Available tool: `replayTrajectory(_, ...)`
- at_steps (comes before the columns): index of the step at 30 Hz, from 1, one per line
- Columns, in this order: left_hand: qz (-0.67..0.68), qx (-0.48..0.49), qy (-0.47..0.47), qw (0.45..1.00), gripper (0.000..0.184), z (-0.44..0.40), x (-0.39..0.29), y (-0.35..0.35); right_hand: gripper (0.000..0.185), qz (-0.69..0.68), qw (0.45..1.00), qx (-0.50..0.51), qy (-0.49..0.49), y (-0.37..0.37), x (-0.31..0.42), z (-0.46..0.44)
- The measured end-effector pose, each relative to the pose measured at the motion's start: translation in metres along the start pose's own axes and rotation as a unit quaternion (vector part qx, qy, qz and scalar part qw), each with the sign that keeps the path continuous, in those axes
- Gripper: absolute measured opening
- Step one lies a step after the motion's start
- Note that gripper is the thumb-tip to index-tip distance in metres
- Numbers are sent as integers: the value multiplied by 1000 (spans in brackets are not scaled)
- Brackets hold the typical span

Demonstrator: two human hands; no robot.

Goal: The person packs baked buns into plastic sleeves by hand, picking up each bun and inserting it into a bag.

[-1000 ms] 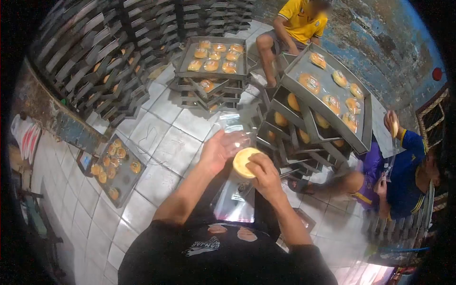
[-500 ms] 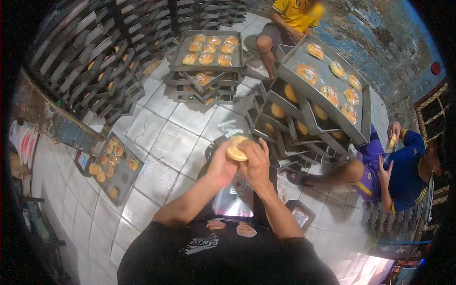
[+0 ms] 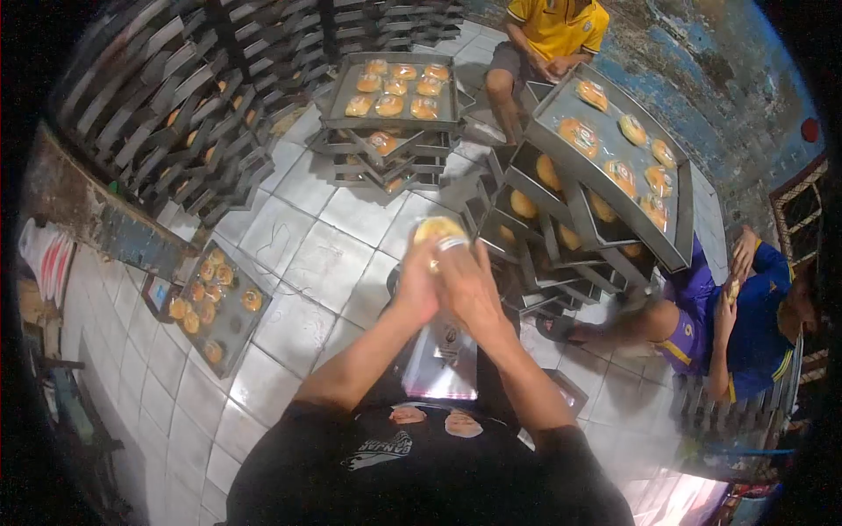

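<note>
A round yellow bun (image 3: 437, 231), with clear plastic film about it, is held between both hands in front of the body. My left hand (image 3: 417, 280) is wrapped round its left side. Pressed close on the right is my right hand (image 3: 467, 279), its fingers against the bun and film. The hands hide the bun's lower part. Below them, a stack of clear plastic bags (image 3: 441, 368) with print lies on the lap.
Stacked metal trays (image 3: 386, 123) of wrapped buns stand ahead, with another tray stack (image 3: 614, 167) at right. A tray of buns (image 3: 230, 329) lies on the floor at left. One co-worker (image 3: 561, 31) sits behind; another (image 3: 745, 324) sits at right.
The bun has gone from the right hand, beside an open bag, to between both hands, which have closed round it and moved slightly up. The co-worker at right has brought both hands together.
</note>
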State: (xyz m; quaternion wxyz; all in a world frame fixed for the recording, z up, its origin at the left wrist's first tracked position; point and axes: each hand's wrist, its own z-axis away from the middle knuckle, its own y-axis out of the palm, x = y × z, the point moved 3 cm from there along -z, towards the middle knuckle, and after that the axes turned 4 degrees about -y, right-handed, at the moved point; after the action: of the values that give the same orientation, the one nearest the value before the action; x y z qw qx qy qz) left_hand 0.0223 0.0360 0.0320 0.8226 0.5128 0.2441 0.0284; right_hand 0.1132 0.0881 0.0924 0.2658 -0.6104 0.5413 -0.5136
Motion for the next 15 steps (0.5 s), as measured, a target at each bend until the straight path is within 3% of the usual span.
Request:
replayTrajectory(1, -58, -22, 82, 995, 49, -3, 11, 3, 40, 31, 999, 17, -7, -4, -6, -5)
replayTrajectory(4, 19, -23, 90, 995, 51, 2, 4, 14, 45, -41, 997, -36, -48, -36, 9, -10)
replayTrajectory(6, 37, -25, 57, 997, 61, 4, -13, 18, 42, -47, 996, -51, -56, -38, 19, 0)
replayTrajectory(9, 85, -29, -66, 994, 83, 1, -13, 15, 31, -88, 994, -59, -30, -27, 19, 11)
replayTrajectory(13, 25, -46, -23, 998, 87, 11, 5, 11, 34, -31, 997, -74, -22, -28, 23, 4)
replayTrajectory(15, 59, -14, -28, 998, 85, 3, -10, -4, 22, -69, 993, -80, -48, -47, 35, 1)
